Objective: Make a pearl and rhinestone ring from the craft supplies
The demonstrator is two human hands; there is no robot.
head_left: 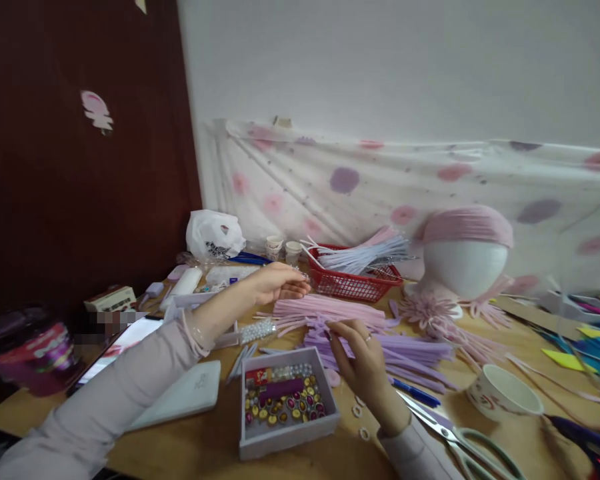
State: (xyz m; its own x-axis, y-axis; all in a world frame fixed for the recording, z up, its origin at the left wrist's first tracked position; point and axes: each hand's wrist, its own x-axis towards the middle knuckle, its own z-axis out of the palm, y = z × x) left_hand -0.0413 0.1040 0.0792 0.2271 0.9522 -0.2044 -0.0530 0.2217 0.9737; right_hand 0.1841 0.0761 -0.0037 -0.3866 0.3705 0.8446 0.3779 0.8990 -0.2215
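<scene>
My left hand (279,283) reaches over the back of the table with its fingers curled together, just in front of the red basket. Something clear and shiny shows at its fingertips, too small to make out. My right hand (363,353) is closed in a pinch on a bent purple pipe cleaner (321,328). Under and beside it lie straight purple pipe cleaners (415,353), with a pink bundle (330,308) behind them. Below both hands stands a white box (290,437) holding gold-rimmed gems and pearl beads.
A red basket (355,285) full of pipe cleaners stands at the back, beside a foam head (463,267) wearing a pink band. Scissors (450,437), a blue pen (417,393), a paper cup (505,393) and a glue gun (585,440) lie at right. Left is a white notebook (185,393).
</scene>
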